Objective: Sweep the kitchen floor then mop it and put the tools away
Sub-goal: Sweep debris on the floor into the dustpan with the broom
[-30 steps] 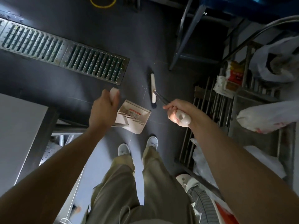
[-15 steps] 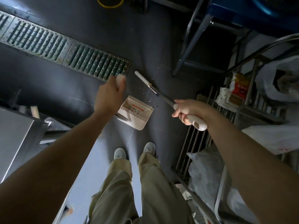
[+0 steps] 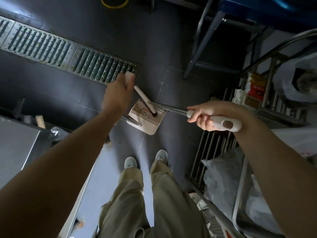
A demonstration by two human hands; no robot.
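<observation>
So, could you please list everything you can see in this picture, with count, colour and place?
dustpan: one, white, on the floor ahead of the shoes
broom: one, white head, metal shaft, head over the dustpan
drain grate: one run, metal, upper left floor
floor: dark grey tiles
metal rack: one, right, holding packages
plastic bags: several, whitish, lower right
steel counter: one, left
yellow ring: one, top edge
shoes: two, white
left hand: grips dustpan handle
right hand: grips broom handle
</observation>
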